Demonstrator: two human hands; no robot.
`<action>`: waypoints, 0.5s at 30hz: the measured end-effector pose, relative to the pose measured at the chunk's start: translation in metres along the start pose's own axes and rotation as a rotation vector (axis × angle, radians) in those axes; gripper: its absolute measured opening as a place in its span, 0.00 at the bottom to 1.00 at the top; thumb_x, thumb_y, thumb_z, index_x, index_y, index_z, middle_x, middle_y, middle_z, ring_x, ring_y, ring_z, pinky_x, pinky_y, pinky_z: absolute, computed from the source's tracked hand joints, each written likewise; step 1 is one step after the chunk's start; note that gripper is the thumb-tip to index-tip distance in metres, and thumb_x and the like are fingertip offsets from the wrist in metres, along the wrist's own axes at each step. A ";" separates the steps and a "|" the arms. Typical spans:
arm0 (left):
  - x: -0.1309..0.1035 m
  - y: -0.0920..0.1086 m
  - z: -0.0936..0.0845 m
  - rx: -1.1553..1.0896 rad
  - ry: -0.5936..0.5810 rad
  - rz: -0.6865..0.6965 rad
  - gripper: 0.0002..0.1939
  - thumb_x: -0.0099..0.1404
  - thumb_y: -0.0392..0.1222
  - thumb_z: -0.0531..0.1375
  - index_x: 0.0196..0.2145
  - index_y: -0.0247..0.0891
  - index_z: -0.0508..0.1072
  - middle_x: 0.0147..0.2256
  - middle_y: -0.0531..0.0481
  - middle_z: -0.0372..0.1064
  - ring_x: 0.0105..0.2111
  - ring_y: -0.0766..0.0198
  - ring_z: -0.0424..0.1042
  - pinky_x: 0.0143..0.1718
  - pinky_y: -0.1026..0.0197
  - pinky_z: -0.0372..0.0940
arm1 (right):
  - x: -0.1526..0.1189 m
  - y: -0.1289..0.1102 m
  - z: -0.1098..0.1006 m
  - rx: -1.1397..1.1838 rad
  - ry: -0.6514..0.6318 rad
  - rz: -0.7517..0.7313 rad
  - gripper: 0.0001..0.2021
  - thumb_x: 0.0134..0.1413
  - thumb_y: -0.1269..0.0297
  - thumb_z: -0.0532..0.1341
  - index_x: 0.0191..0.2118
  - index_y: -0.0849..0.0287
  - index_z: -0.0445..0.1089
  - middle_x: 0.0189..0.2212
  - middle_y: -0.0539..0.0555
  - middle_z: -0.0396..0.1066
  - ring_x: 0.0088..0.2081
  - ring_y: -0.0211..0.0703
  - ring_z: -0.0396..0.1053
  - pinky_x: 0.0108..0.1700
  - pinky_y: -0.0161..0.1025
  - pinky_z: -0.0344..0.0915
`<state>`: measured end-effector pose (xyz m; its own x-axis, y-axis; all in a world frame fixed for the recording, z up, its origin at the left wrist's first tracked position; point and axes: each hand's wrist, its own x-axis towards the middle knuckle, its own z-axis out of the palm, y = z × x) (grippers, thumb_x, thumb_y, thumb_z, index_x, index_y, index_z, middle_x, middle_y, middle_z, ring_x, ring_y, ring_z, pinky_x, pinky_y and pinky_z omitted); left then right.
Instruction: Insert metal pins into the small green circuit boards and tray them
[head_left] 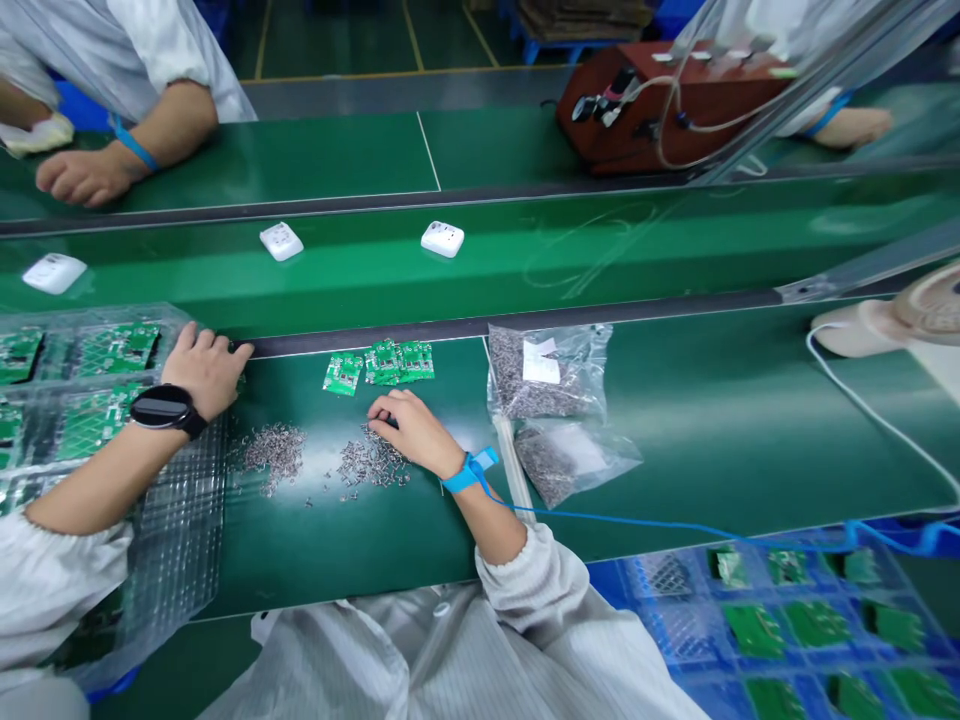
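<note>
My left hand (201, 372), with a black watch at its wrist, lies palm down at the right edge of a clear plastic tray (187, 500). Its fingers and thumb are spread; what lies under the palm is hidden. Green circuit boards (120, 348) fill pockets of that tray. Over a heap of tiny metal parts (371, 462) is my right hand (411, 428), a blue strap around its wrist. Its fingers are curled together, and anything between the tips is too small to make out. Another heap of such parts (274, 452) lies to the left. Several loose boards (400, 362) lie beyond the right hand.
Two clear bags of small parts (536, 375) lie right of my right hand. Three white devices (442, 239) rest on the green belt (360, 270). A blue cord (675, 523) trails right. Board-filled trays (679, 640) sit lower right. Co-workers' arms (161, 130) and a red machine (645, 110) are across.
</note>
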<state>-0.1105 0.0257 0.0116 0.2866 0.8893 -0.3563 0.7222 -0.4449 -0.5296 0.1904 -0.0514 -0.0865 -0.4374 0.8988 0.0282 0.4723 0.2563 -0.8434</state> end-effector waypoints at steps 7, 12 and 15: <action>0.000 -0.003 0.004 0.028 -0.013 0.052 0.30 0.63 0.39 0.61 0.62 0.33 0.67 0.53 0.33 0.71 0.55 0.41 0.65 0.65 0.38 0.46 | -0.001 0.002 -0.003 0.035 0.043 0.021 0.09 0.55 0.78 0.61 0.30 0.56 0.67 0.29 0.48 0.66 0.35 0.42 0.65 0.42 0.40 0.60; -0.009 0.004 0.010 0.034 0.056 0.043 0.21 0.62 0.38 0.60 0.54 0.34 0.74 0.53 0.33 0.71 0.57 0.41 0.65 0.68 0.35 0.39 | 0.001 0.007 -0.005 0.285 0.180 0.091 0.06 0.54 0.73 0.60 0.32 0.53 0.67 0.26 0.46 0.67 0.29 0.40 0.66 0.34 0.37 0.62; -0.007 0.008 0.017 0.006 0.027 0.036 0.24 0.60 0.44 0.62 0.54 0.34 0.74 0.55 0.30 0.70 0.62 0.37 0.61 0.68 0.34 0.39 | 0.002 0.009 -0.006 0.342 0.247 0.099 0.04 0.54 0.70 0.61 0.33 0.53 0.70 0.27 0.47 0.70 0.30 0.40 0.68 0.33 0.37 0.65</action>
<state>-0.1172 0.0141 -0.0030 0.3297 0.8751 -0.3543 0.7070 -0.4775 -0.5216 0.1986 -0.0455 -0.0914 -0.1873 0.9818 0.0308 0.2040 0.0695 -0.9765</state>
